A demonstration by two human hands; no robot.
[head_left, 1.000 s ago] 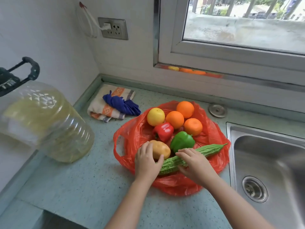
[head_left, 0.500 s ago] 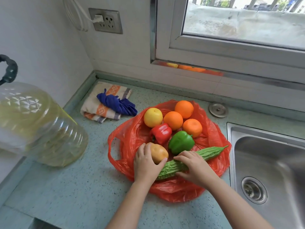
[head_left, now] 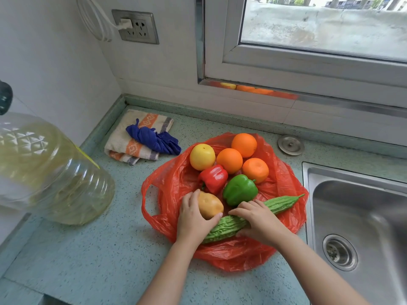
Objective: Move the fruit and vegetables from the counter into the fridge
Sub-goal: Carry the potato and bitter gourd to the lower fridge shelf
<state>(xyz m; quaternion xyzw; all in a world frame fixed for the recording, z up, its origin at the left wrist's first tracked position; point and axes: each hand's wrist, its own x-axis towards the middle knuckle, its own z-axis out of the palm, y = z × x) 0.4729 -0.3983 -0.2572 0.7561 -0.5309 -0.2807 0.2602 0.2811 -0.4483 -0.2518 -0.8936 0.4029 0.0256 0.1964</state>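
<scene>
An open red plastic bag (head_left: 174, 179) lies on the counter with the produce on it. At its back sit a yellow fruit (head_left: 202, 156) and three oranges (head_left: 229, 160). In the middle lie a red pepper (head_left: 213, 178) and a green pepper (head_left: 240, 189). My left hand (head_left: 192, 219) is wrapped around a potato (head_left: 210, 205) at the bag's front. My right hand (head_left: 259, 221) grips the middle of a long green bitter gourd (head_left: 284, 202), which lies across the bag's front. The fridge is out of view.
A large oil jug (head_left: 50, 170) stands at the left. A folded towel (head_left: 125, 144) with a blue cloth (head_left: 154, 139) lies in the back corner. A steel sink (head_left: 361, 216) is at the right, a sink plug (head_left: 290, 145) behind it. A wall socket (head_left: 136, 26) holds a charger.
Both hands have closed more firmly on the potato and the gourd. The view has shifted slightly; the produce stays on the bag.
</scene>
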